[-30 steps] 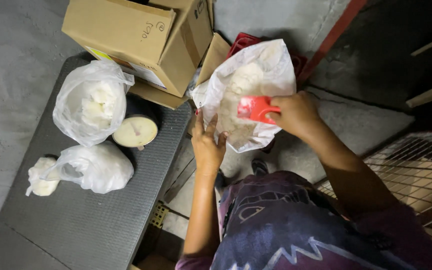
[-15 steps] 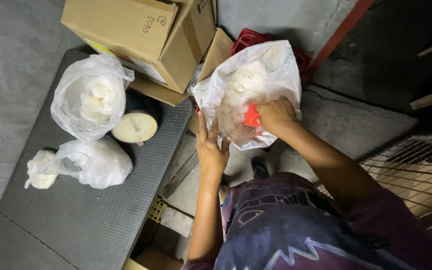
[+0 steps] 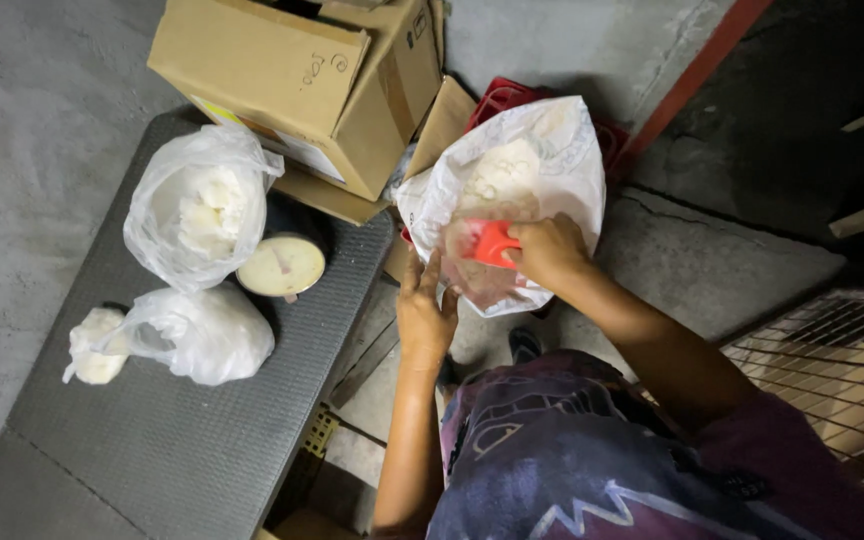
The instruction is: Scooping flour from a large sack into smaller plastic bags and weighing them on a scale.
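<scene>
Holding a red scoop (image 3: 493, 243) in right-hand (image 3: 550, 252) grip, left hand (image 3: 424, 318) steadies the bag (image 3: 542, 160) beside cardboard boxes (image 3: 302, 80).

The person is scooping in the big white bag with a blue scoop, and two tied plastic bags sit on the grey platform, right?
Not quite: the scoop is red, not blue. The head view shows the right hand holding it inside the big white bag, and two plastic bags do sit on the grey platform.
</scene>
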